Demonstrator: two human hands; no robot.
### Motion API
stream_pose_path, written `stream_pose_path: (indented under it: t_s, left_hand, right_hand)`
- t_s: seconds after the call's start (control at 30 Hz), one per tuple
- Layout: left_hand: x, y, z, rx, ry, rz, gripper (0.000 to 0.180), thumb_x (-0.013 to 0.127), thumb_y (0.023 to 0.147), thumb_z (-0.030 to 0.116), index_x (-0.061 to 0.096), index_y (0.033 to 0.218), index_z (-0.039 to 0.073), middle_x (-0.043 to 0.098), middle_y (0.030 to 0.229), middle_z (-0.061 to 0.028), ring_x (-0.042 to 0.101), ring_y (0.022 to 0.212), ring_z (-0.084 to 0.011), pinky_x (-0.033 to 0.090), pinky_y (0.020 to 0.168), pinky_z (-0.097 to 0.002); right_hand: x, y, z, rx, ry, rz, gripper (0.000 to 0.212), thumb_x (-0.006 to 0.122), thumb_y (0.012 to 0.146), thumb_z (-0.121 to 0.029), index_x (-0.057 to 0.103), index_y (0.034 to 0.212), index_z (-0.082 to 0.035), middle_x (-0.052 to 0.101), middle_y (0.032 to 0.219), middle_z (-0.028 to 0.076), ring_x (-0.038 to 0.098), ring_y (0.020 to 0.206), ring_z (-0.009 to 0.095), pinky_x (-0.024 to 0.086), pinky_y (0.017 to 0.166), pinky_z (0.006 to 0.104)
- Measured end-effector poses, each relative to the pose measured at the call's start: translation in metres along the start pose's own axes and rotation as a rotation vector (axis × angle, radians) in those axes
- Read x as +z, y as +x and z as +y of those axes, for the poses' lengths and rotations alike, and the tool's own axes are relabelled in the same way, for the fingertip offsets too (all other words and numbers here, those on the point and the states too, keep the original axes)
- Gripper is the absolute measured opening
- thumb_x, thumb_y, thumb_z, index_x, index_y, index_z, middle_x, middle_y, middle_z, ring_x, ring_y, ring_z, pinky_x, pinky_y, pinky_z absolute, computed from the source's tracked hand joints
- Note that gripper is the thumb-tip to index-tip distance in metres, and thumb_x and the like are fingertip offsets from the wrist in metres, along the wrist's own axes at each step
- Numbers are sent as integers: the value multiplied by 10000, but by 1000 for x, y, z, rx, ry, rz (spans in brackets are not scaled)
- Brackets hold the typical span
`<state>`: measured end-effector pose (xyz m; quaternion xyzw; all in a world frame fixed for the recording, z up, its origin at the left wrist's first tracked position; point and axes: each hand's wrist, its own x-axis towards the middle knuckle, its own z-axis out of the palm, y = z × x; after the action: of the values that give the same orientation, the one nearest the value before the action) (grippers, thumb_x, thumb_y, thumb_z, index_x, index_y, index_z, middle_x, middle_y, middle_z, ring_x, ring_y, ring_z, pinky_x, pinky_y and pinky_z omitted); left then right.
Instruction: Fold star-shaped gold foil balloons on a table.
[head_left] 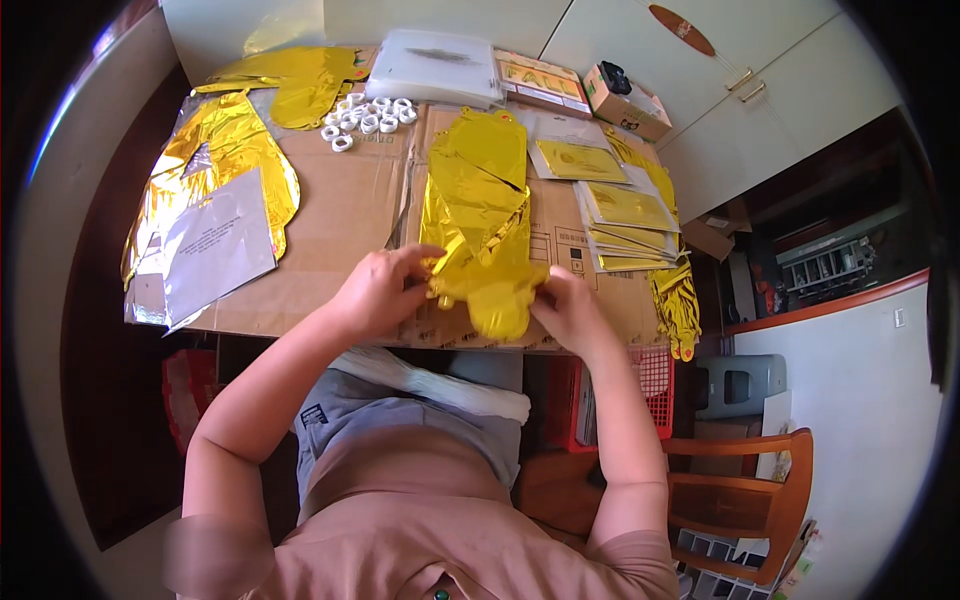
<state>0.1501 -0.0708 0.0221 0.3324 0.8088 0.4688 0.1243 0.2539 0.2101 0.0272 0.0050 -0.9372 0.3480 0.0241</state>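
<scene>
A flat gold foil balloon [478, 190] lies lengthwise on the cardboard-covered table, its near end reaching the front edge. My left hand [388, 288] is closed on the left side of that near end, fingertips pinching the foil. Opposite it, my right hand [572, 308] pinches the right side. Between the two hands the foil is raised a little and slightly blurred; its near tip hangs rounded and loose. Creases and a fold run across the middle of the balloon.
White rolls of ribbon or tape [369, 118] cluster behind my left hand. More gold foil [268, 165] and a grey printed sheet [222, 250] lie left. Flat gold packets [628, 208] stack at right. A clear plastic bin [432, 68] and boxes [625, 100] line the back.
</scene>
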Motion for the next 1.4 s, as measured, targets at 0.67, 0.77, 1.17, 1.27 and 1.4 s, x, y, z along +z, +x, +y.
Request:
stream_pose_path:
  t_s: [0.67,0.77,1.17,1.27,1.4]
  left_hand:
    - [-19,8,20,-291,40,-59,677,734,811,164,495,1420,-11,753,897,-138,730,850,-262,562,800,-377]
    - [-12,6,8,-227,64,2,681,726,824,123,481,1440,-33,735,801,-91,687,706,-164,541,694,-320]
    - [-5,1,8,-226,75,33,693,679,836,92,425,1472,-19,717,798,-114,706,752,-238,547,729,-356]
    - [-2,-1,7,-206,89,56,692,668,845,93,416,1479,-15,703,783,-113,696,734,-241,546,720,-363]
    - [1,-4,7,-164,118,68,644,654,858,91,440,1457,-9,673,750,-114,671,694,-260,536,694,-379]
  right_hand:
    - [-27,45,6,304,22,-449,256,757,852,-237,712,798,9,686,697,73,601,639,129,482,603,329]
    - [-24,44,9,316,55,-438,261,751,860,-243,709,789,4,684,693,63,597,631,121,481,596,320]
    - [-23,38,1,390,82,-387,328,727,926,-297,700,782,-3,667,678,49,589,630,109,482,598,312]
    - [-23,39,1,365,70,-403,338,713,942,-303,698,787,-3,661,674,54,583,620,113,479,593,314]
    - [-24,43,1,347,25,-450,349,699,953,-308,696,800,5,651,667,63,567,597,119,465,567,319]
